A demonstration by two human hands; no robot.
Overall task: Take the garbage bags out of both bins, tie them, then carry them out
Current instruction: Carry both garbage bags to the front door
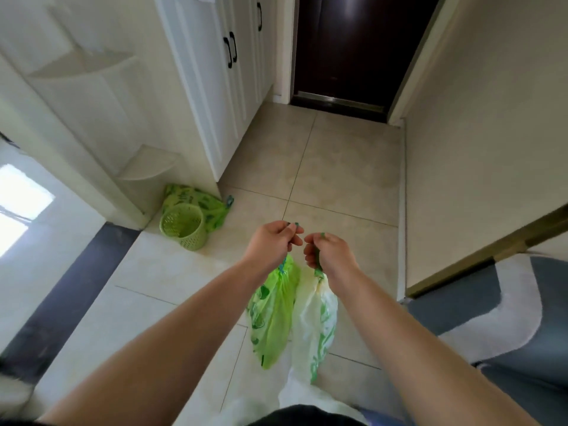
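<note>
My left hand (272, 241) is closed on the drawstring of a green garbage bag (272, 312), which hangs cinched below it. My right hand (327, 252) grips the green drawstring of a whitish garbage bag (316, 324) that hangs beside the green one. The two hands are close together in front of me, above the tiled floor. A small green perforated bin (184, 227) stands with no bag in it on the floor to the left. Behind the bin lies another green patterned bag (203, 204) against the cabinet base.
White cabinets (215, 87) with black handles line the left side. A dark door (353, 47) closes the far end of the hallway. A beige wall (479, 149) runs along the right, with a grey and white mat (507, 309) at lower right.
</note>
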